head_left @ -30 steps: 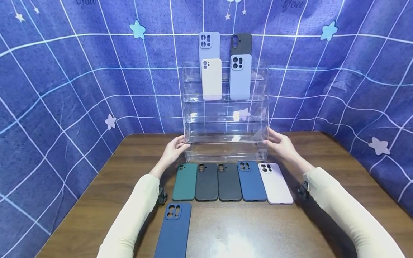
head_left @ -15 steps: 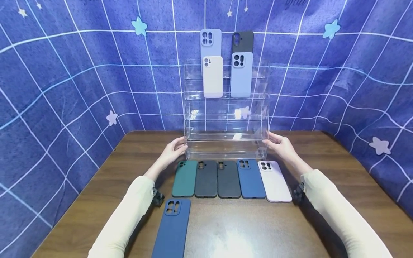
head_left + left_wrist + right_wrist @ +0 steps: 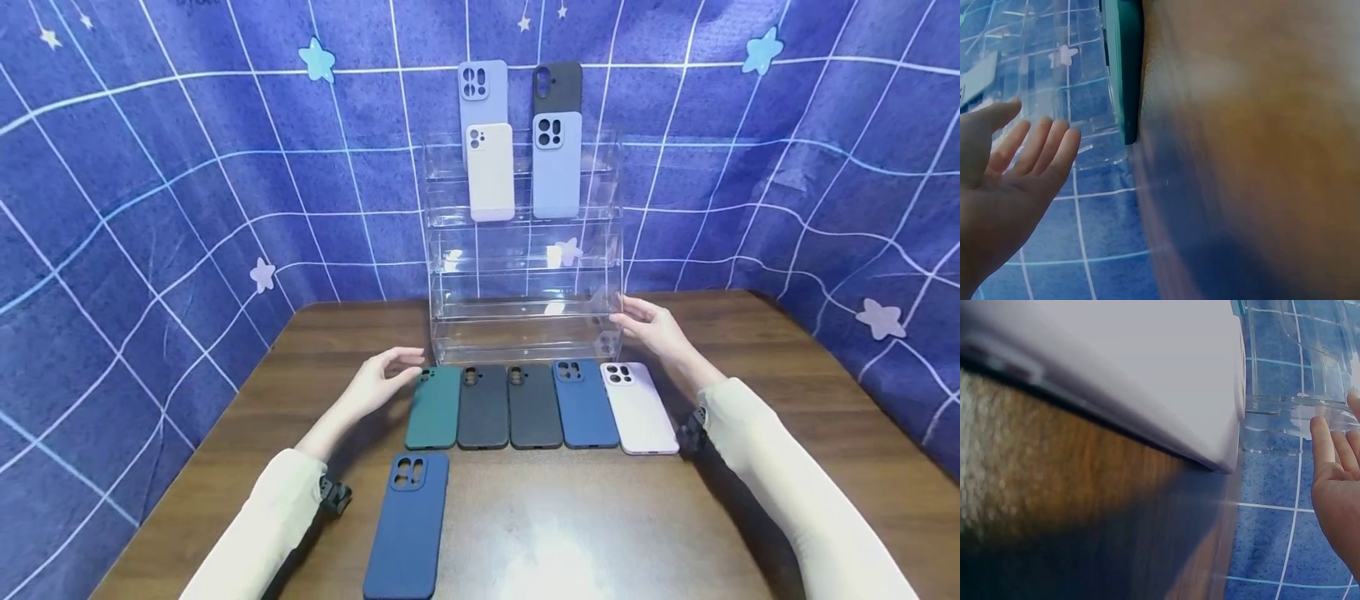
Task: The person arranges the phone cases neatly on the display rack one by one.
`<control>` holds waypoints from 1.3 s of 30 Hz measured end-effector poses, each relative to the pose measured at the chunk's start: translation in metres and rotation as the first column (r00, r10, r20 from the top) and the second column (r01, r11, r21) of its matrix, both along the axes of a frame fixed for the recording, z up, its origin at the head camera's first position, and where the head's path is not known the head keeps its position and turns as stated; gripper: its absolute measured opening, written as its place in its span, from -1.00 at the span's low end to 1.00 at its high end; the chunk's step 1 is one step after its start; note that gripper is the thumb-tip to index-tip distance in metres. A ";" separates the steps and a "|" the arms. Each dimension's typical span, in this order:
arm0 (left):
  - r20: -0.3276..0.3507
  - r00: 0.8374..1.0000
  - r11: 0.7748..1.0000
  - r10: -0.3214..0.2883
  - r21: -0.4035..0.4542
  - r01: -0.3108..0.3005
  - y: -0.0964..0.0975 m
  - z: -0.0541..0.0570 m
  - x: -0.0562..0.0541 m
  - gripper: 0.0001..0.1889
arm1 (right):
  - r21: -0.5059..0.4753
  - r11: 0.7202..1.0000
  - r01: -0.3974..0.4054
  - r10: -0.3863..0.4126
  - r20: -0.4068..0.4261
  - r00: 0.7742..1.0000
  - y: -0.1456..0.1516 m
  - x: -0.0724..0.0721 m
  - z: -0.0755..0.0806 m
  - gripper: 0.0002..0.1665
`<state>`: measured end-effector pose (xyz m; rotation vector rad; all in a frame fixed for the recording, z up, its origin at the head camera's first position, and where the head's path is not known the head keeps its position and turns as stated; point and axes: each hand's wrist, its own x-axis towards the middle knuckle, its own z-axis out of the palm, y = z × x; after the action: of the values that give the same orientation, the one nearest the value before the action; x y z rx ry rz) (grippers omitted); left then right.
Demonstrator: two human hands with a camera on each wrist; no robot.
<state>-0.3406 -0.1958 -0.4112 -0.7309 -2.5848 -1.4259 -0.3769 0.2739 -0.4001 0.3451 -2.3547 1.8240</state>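
A clear tiered display rack (image 3: pixel 517 337) stands at the back of the table. My right hand (image 3: pixel 657 328) holds its lower right side, thumb at the front edge and fingers along the side. My left hand (image 3: pixel 375 385) is off the rack, its fingers loosely bent over the top left corner of a green phone case (image 3: pixel 432 412). In the left wrist view this hand (image 3: pixel 1019 181) has nothing between thumb and fingers. Beside the green case lie two black phone cases (image 3: pixel 482 412), a blue phone case (image 3: pixel 588 408) and a pale lilac phone case (image 3: pixel 642 412), in one row.
Another blue phone case (image 3: pixel 406 533) lies nearer the front, left of middle. Upper tiers bear a lavender phone case (image 3: pixel 487 108), a white one (image 3: pixel 491 179), a black one (image 3: pixel 564 90) and a light blue one (image 3: pixel 557 177). A blue gridded cloth (image 3: pixel 337 192) hangs behind the wooden table (image 3: pixel 600 517).
My left hand has let go of the rack's left side and come down and left toward the green phone case. The right hand stays at the rack's right side.
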 end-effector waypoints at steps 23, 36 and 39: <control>0.097 0.982 0.944 -0.165 -0.272 0.185 -0.027 -0.004 0.059 -0.71 | -0.007 0.998 -0.060 0.060 -0.004 0.998 0.003 -0.003 0.004 -0.31; 0.274 0.931 0.898 -0.240 -0.302 0.320 -0.036 -0.009 0.073 -0.70 | 0.002 0.995 -0.102 0.102 -0.019 0.995 0.001 -0.001 0.002 -0.37; 0.304 0.918 0.887 -0.255 -0.304 0.347 -0.036 -0.007 0.075 -0.67 | 0.002 0.995 -0.102 0.102 -0.023 0.994 0.000 0.002 0.003 -0.36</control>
<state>-0.2660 -0.2322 -0.4184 -1.1099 -3.0921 -1.2013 -0.3752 0.2741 -0.3974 0.4933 -2.3635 1.8514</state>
